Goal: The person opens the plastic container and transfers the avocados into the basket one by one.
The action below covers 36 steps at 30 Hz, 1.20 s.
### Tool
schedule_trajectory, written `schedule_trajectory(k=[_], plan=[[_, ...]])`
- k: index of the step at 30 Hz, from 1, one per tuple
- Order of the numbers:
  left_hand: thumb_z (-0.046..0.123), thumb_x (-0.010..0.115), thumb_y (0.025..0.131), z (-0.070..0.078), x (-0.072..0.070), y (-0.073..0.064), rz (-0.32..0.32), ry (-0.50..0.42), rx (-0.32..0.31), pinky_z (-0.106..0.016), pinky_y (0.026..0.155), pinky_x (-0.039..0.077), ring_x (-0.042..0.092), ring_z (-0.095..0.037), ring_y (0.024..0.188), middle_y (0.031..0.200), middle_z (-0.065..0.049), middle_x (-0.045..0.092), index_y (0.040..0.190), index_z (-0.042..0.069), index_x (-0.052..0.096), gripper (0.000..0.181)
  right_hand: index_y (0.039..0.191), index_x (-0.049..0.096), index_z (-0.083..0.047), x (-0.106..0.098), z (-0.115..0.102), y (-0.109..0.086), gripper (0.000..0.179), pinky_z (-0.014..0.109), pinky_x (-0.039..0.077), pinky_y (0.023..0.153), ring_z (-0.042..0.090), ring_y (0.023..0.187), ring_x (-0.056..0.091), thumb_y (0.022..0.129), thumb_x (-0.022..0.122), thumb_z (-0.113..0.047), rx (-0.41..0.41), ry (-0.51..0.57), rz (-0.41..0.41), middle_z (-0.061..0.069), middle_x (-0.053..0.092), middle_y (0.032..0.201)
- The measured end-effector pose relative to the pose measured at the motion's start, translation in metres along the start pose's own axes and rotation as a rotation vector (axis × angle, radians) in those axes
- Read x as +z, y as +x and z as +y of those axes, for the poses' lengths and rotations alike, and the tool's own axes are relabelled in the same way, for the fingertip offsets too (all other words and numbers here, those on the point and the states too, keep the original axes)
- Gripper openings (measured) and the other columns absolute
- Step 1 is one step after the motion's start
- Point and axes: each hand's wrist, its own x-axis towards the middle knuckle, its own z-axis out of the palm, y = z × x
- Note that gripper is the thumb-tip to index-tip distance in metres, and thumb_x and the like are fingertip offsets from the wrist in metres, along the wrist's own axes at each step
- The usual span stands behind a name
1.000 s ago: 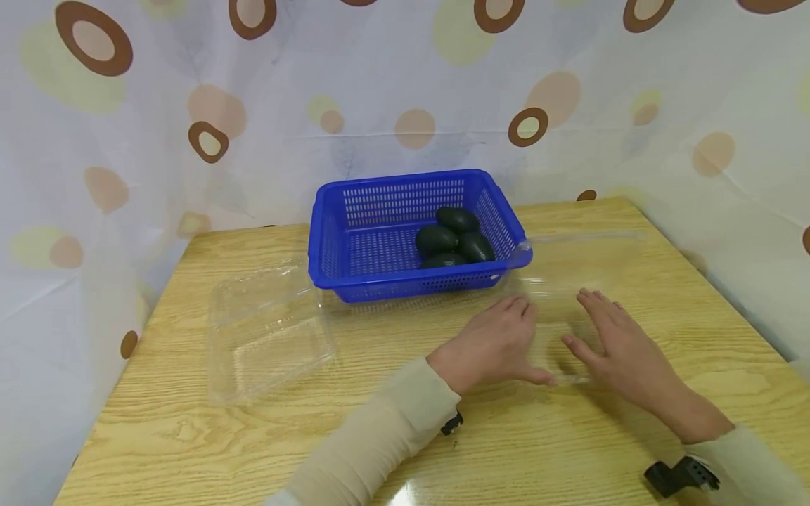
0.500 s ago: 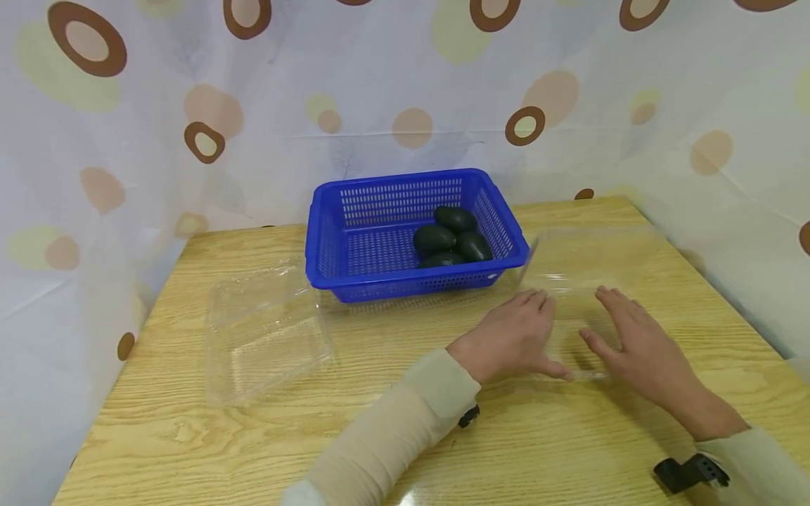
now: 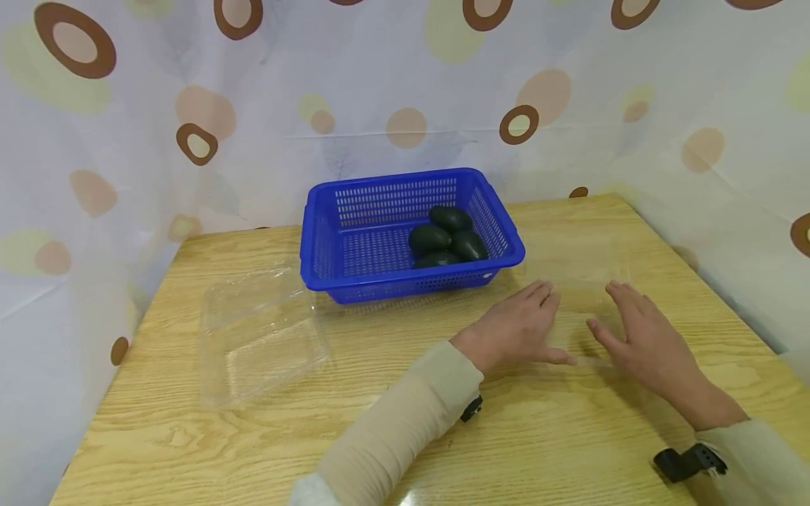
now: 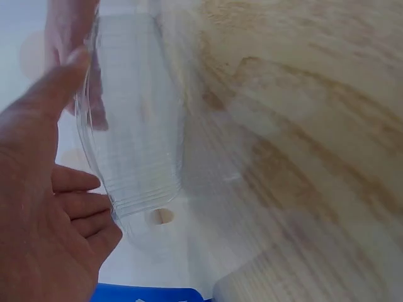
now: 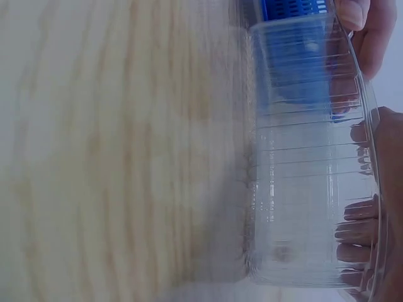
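Observation:
A clear plastic hinged container (image 3: 574, 325) stands at the right of the table, its see-through lid (image 3: 572, 258) folded back behind it. My left hand (image 3: 515, 327) holds its left side; in the left wrist view that hand's thumb and bent fingers lie along the rim of the container (image 4: 135, 119). On the opposite side my right hand (image 3: 654, 348) holds the other edge, thumb and forefinger spread apart. Fingers show through the clear wall of the container (image 5: 296, 170) in the right wrist view. Part of the rim is hidden by the hands.
A blue plastic basket (image 3: 411, 282) stands at the back middle, with several dark green avocados (image 3: 430, 240) in its right half. Another open clear container (image 3: 266, 337) lies at the left of the wooden table (image 3: 190, 450). A patterned curtain (image 3: 354, 63) hangs behind.
Both hands have shifted right and slightly away from me with the container. Its lid, upright and overlapping the basket's corner earlier, is now to the right and lies lower.

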Motion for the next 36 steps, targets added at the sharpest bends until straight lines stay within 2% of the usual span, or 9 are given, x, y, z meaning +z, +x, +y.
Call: schedule_trajectory(k=[6, 8, 12, 18, 21, 24, 27, 32, 36], plan=[[0.066, 0.036, 0.098, 0.002, 0.007, -0.005, 0.127, 0.146, 0.028, -0.030, 0.125, 0.021, 0.036, -0.023, 0.147, 0.151, -0.013, 0.045, 0.146, 0.000, 0.042, 0.082, 0.146, 0.033, 0.013, -0.001, 0.005, 0.006, 0.066, 0.073, 0.029, 0.105, 0.055, 0.139, 0.030, 0.103, 0.051, -0.034, -0.017, -0.009, 0.020, 0.038, 0.036, 0.147], [0.063, 0.036, 0.100, 0.002, 0.008, -0.008, 0.160, 0.155, 0.038, -0.031, 0.125, 0.022, 0.037, -0.024, 0.146, 0.150, -0.013, 0.047, 0.146, -0.002, 0.042, 0.080, 0.146, 0.033, 0.012, 0.000, 0.007, 0.006, 0.065, 0.074, 0.029, 0.104, 0.056, 0.138, 0.030, 0.104, 0.051, -0.033, -0.020, -0.002, 0.019, 0.038, 0.035, 0.147], [0.060, 0.033, 0.102, 0.000, 0.001, -0.016, 0.123, 0.100, 0.034, -0.031, 0.126, 0.019, 0.032, -0.024, 0.149, 0.155, -0.015, 0.040, 0.149, -0.002, 0.035, 0.078, 0.144, 0.035, 0.013, -0.003, 0.010, 0.005, 0.059, 0.074, 0.027, 0.106, 0.058, 0.133, 0.033, 0.105, 0.048, -0.030, -0.038, 0.005, 0.052, 0.040, 0.037, 0.144], [0.057, 0.040, 0.102, -0.011, -0.016, -0.034, 0.188, 0.072, 0.038, -0.033, 0.127, 0.018, 0.031, -0.025, 0.149, 0.155, -0.013, 0.040, 0.150, 0.000, 0.036, 0.075, 0.140, 0.043, 0.012, -0.016, 0.004, 0.006, 0.051, 0.069, 0.019, 0.115, 0.057, 0.130, 0.035, 0.106, 0.045, -0.026, -0.074, 0.006, 0.124, 0.038, 0.041, 0.141], [0.057, 0.039, 0.102, -0.018, -0.025, -0.043, 0.155, 0.040, 0.029, -0.032, 0.128, 0.014, 0.027, -0.024, 0.151, 0.159, -0.013, 0.035, 0.153, 0.000, 0.030, 0.077, 0.139, 0.046, 0.009, -0.020, -0.003, 0.009, 0.048, 0.068, 0.019, 0.117, 0.056, 0.131, 0.036, 0.105, 0.047, -0.025, -0.096, -0.003, 0.149, 0.036, 0.042, 0.142], [0.057, 0.034, 0.102, -0.026, -0.034, -0.054, 0.063, -0.029, -0.006, -0.029, 0.128, 0.008, 0.017, -0.022, 0.154, 0.165, -0.012, 0.023, 0.157, 0.003, 0.020, 0.079, 0.139, 0.048, 0.006, -0.023, -0.011, 0.012, 0.047, 0.066, 0.018, 0.118, 0.053, 0.133, 0.036, 0.104, 0.050, -0.025, -0.124, -0.003, 0.163, 0.034, 0.042, 0.143], [0.058, 0.034, 0.102, -0.034, -0.042, -0.066, 0.023, -0.059, -0.053, -0.029, 0.128, 0.006, 0.012, -0.021, 0.155, 0.166, -0.011, 0.017, 0.159, 0.004, 0.015, 0.080, 0.140, 0.048, 0.004, -0.027, -0.024, 0.015, 0.048, 0.062, 0.016, 0.121, 0.050, 0.138, 0.033, 0.103, 0.052, -0.025, -0.151, 0.009, 0.154, 0.032, 0.042, 0.146], [0.061, 0.039, 0.100, -0.049, -0.049, -0.090, 0.084, -0.024, -0.136, -0.036, 0.128, 0.013, 0.015, -0.025, 0.155, 0.166, -0.011, 0.020, 0.158, 0.006, 0.018, 0.083, 0.143, 0.045, 0.003, -0.031, -0.046, 0.021, 0.052, 0.057, 0.013, 0.124, 0.046, 0.145, 0.027, 0.102, 0.054, -0.027, -0.187, 0.026, 0.116, 0.029, 0.041, 0.148], [0.066, 0.041, 0.097, -0.061, -0.051, -0.106, 0.096, -0.074, -0.232, -0.043, 0.128, 0.012, 0.010, -0.025, 0.156, 0.167, -0.008, 0.016, 0.159, 0.010, 0.016, 0.088, 0.146, 0.043, 0.001, -0.034, -0.064, 0.026, 0.058, 0.058, 0.012, 0.124, 0.045, 0.146, 0.026, 0.100, 0.056, -0.031, -0.214, 0.005, 0.082, 0.026, 0.040, 0.150]])
